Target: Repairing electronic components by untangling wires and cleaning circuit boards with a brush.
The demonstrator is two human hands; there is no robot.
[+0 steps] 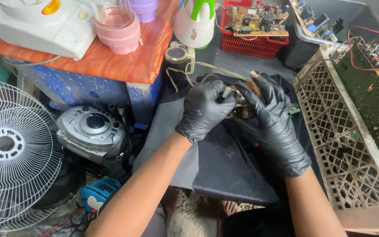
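Bare forearms lead up to two black-gloved hands meeting over a dark cloth (229,166) spread on the surface. Left hand (205,109), fingers curled closed, pinches a small pale part at its fingertips. Right hand (270,120), fingers loosely bent, cups a small brownish electronic assembly (242,103), largely hidden between both hands. Beyond lie a red basket (246,44) holding a circuit board (257,19); a white fan grille (9,153) stands far left.
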